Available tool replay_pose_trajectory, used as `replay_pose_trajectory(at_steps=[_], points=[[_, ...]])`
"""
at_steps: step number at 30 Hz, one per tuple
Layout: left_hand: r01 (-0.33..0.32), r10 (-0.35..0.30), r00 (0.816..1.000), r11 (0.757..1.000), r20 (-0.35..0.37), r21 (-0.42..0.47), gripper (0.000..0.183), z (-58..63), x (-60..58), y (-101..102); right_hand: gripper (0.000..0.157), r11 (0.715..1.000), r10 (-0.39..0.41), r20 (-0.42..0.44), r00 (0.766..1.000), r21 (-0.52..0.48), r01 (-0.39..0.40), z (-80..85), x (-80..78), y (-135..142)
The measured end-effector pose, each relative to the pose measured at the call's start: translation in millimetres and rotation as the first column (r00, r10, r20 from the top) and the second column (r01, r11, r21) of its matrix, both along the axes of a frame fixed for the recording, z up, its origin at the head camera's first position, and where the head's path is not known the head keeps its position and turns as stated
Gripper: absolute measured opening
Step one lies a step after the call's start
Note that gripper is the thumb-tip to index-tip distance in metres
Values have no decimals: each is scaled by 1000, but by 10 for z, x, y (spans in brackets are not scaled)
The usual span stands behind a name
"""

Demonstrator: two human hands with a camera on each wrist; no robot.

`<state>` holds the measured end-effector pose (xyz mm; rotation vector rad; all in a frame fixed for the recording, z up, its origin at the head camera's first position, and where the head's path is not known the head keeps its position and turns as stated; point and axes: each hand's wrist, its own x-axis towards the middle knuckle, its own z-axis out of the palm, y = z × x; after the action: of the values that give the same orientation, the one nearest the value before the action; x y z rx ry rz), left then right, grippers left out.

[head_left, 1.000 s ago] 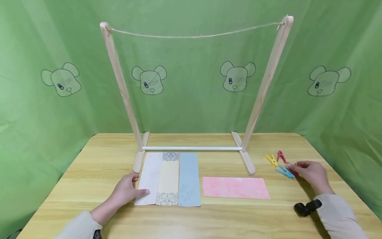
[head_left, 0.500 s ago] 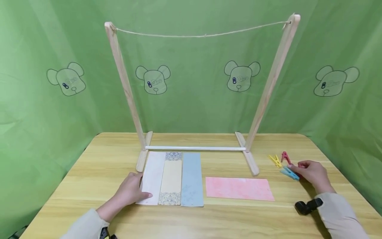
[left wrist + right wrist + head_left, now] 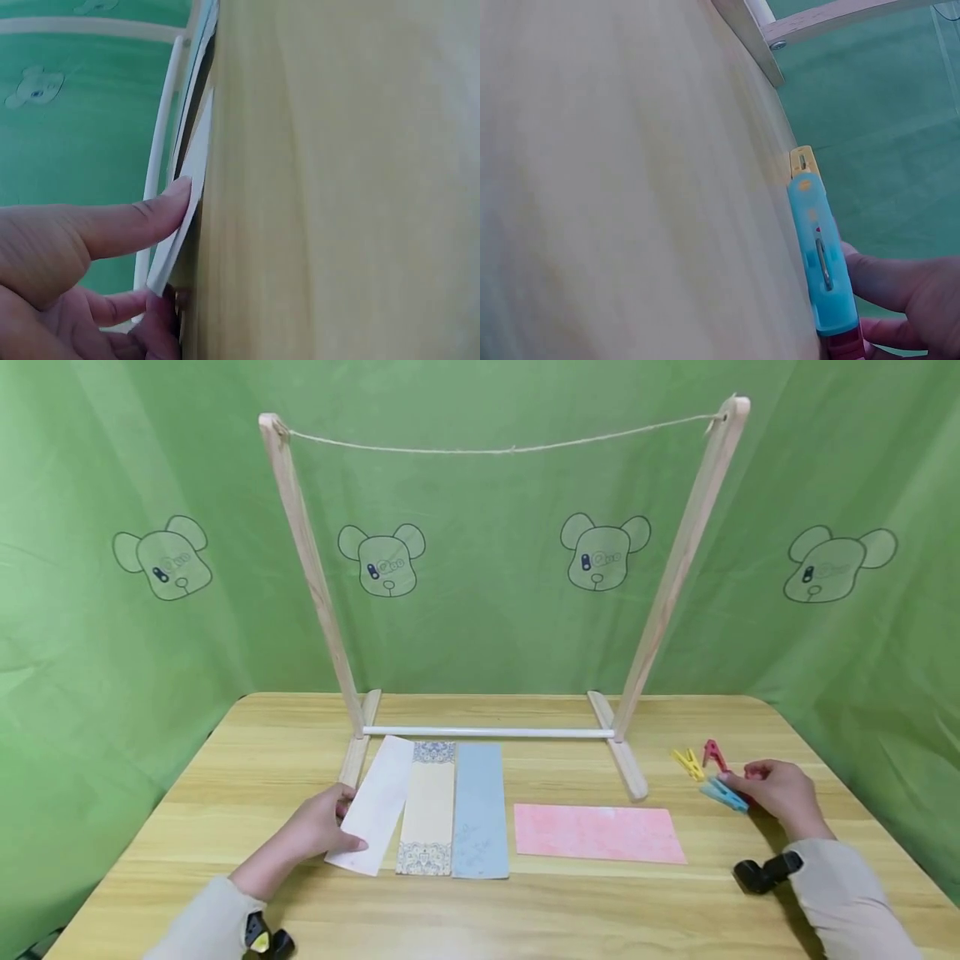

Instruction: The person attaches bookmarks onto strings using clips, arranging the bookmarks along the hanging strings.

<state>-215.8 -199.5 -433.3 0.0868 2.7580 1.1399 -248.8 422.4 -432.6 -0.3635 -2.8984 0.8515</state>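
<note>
My left hand (image 3: pixel 315 824) pinches a white paper strip (image 3: pixel 378 806) by its left edge, thumb on top and fingers underneath. In the left wrist view the strip (image 3: pixel 193 169) is tilted, one edge raised off the table. My right hand (image 3: pixel 783 795) is at the right, its fingers on a red clothespin (image 3: pixel 846 345) that is mostly hidden. Close beside those fingers lie a blue clothespin (image 3: pixel 723 795), a yellow clothespin (image 3: pixel 687 764) and another red clothespin (image 3: pixel 713 753).
A cream patterned strip (image 3: pixel 426 810) and a blue strip (image 3: pixel 480 810) lie side by side. A pink strip (image 3: pixel 598 833) lies crosswise to their right. Behind stands a wooden frame (image 3: pixel 678 568) with a string (image 3: pixel 465 450) across its top and a white rod (image 3: pixel 487 732) low down.
The white strip has been lifted and turned, its near end swinging left away from the patterned strip. My left hand has gripped its edge. The right hand stays by the clothespins.
</note>
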Motion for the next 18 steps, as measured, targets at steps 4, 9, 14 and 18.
replay_pose_trajectory(at_steps=[4,9,14,18], points=[[-21,19,1000,993,15,118,55,-17,-36,-73,62,1000,-10,-9,1000,11,10,-1,-25,-4],[-52,33,996,970,86,239,41,-65,-70,-187,53,998,23,-42,999,62,-20,3,-95,-32],[-60,17,990,950,140,308,32,-82,-110,-236,47,998,32,-47,998,61,-29,5,-106,-28],[-51,-9,986,937,169,346,28,-74,-122,-238,48,997,59,-29,998,60,-57,17,-79,34]])
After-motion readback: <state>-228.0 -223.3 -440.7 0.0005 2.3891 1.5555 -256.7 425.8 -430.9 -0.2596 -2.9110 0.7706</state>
